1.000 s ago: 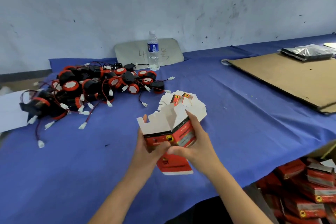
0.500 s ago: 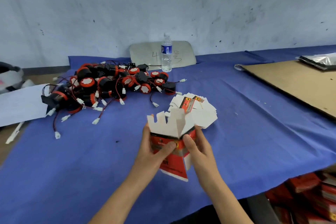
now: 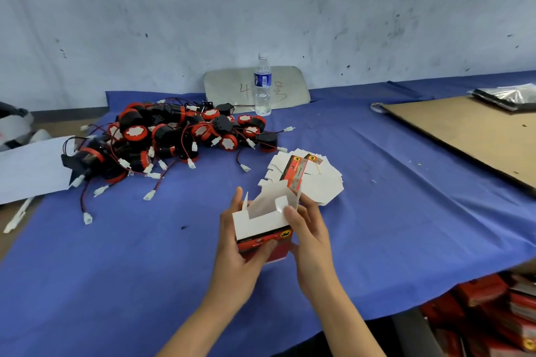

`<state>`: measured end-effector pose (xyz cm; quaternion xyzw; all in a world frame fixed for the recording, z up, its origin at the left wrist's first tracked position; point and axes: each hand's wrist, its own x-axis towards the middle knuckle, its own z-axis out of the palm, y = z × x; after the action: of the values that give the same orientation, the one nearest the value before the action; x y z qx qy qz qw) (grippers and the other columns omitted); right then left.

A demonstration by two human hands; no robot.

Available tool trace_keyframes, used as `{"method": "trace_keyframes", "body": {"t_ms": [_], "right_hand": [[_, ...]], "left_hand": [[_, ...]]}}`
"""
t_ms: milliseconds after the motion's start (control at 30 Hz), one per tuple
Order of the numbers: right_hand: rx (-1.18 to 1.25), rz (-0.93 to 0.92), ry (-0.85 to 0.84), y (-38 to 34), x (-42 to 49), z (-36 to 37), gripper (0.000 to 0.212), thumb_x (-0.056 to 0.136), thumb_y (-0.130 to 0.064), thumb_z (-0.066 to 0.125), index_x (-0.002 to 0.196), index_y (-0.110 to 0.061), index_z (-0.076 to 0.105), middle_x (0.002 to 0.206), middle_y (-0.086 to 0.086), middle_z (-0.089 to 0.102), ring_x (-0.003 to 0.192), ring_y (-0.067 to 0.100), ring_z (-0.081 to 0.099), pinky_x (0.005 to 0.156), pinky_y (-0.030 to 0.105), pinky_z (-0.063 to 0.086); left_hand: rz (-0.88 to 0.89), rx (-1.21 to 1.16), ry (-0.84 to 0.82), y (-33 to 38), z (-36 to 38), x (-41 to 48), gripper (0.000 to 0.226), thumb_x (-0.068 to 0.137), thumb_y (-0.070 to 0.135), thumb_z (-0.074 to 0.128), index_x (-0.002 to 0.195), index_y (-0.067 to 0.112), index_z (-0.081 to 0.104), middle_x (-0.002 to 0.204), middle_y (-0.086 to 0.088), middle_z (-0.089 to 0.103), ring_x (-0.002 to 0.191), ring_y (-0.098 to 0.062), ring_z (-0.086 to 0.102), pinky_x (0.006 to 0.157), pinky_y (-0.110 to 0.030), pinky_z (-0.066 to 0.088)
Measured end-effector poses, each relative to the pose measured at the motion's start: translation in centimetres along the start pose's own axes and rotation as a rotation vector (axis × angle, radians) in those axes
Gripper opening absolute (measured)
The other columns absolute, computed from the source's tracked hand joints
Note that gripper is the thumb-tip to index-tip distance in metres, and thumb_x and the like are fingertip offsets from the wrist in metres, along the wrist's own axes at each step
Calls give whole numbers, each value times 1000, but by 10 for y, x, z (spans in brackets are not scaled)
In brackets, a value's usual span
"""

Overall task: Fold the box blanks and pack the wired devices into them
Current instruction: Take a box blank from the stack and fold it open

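Head view, left to right. Devices: a tangled heap on the blue cloth, at about 10 o'clock from the hands. Left hand: grasps the box on its left side, thumb across the red front. Box: half-folded, white flaps open upward, held between both hands above the cloth. Right hand: grips the box's right side, fingers curled on a flap. Blanks: a fanned stack at 1 o'clock, just beyond the box.

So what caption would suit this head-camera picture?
Both hands, left and right, fold a red-and-white box blank beside piled wired devices.
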<state>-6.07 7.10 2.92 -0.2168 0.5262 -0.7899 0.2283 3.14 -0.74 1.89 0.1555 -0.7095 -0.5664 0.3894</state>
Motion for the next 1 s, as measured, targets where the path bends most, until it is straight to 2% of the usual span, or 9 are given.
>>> {"method": "trace_keyframes", "body": {"t_ms": [100, 200, 333, 500, 600, 700, 767, 867, 1000], "right_hand": [[10, -23, 5, 0, 0, 3, 33, 76, -33, 65, 108, -37, 64, 112, -4, 68, 104, 16, 65, 91, 49, 49], [19, -11, -46, 0, -1, 5, 39, 74, -43, 66, 112, -37, 62, 114, -6, 68, 108, 15, 64, 93, 45, 49], [33, -14, -53, 3, -6, 11, 47, 75, -50, 66, 118, -34, 59, 117, -5, 67, 110, 18, 63, 88, 34, 53], [12, -95, -5, 8, -8, 12, 32, 84, -30, 60, 117, -26, 59, 116, -2, 67, 107, 17, 62, 81, 27, 51], [-15, -149, 19, 10, -10, 11, 33, 82, -17, 55, 112, -30, 60, 114, 1, 65, 105, 15, 60, 81, 25, 47], [-32, -217, 33, 9, -13, 13, 37, 82, -10, 53, 106, -37, 59, 113, 1, 66, 103, 13, 59, 77, 19, 46], [-51, -281, 27, 8, -13, 14, 32, 83, -9, 59, 103, -34, 64, 112, 0, 67, 103, 11, 62, 75, 14, 48], [-89, -280, -1, 5, -13, 12, 24, 76, -19, 73, 98, -29, 72, 115, -5, 68, 109, 7, 62, 80, 19, 51], [-248, -257, 7, 3, -11, 7, 25, 70, -39, 72, 92, -26, 73, 103, -7, 71, 102, 11, 64, 84, 24, 50]], "left_hand": [[-12, 7, 19, 0, 1, -1, 84, 66, 37, 75, 123, 76, 28, 132, 28, 44, 127, -3, 47, 97, -30, 51], [-18, -45, 2, 2, -1, -1, 75, 80, 39, 75, 125, 75, 27, 131, 32, 42, 127, -1, 46, 92, -22, 51], [-68, -162, 15, 8, -4, 0, 61, 82, 68, 49, 138, 53, 29, 134, 37, 42, 124, 7, 46, 87, -9, 46], [-42, -174, 114, 8, -3, 0, 37, 91, 34, 44, 128, 37, 47, 122, 25, 57, 110, 4, 57, 75, -8, 48], [-18, -152, 151, 9, -2, -1, 34, 89, 26, 47, 120, 39, 50, 117, 23, 59, 107, -2, 59, 76, -15, 51], [-20, -114, 198, 10, 0, -1, 45, 88, 14, 46, 112, 53, 45, 115, 28, 58, 112, -19, 58, 92, -42, 51], [-41, -122, 231, 11, 2, 0, 59, 94, -2, 43, 102, 56, 40, 120, 28, 60, 114, -27, 58, 95, -50, 49], [-13, -122, 254, 10, 0, 3, 53, 97, -7, 37, 99, 45, 40, 135, 17, 56, 113, -21, 60, 87, -35, 53], [87, -79, 323, 7, -1, 2, 19, 95, 25, 57, 95, 42, 50, 139, 19, 52, 113, -6, 60, 82, -22, 52]]}}
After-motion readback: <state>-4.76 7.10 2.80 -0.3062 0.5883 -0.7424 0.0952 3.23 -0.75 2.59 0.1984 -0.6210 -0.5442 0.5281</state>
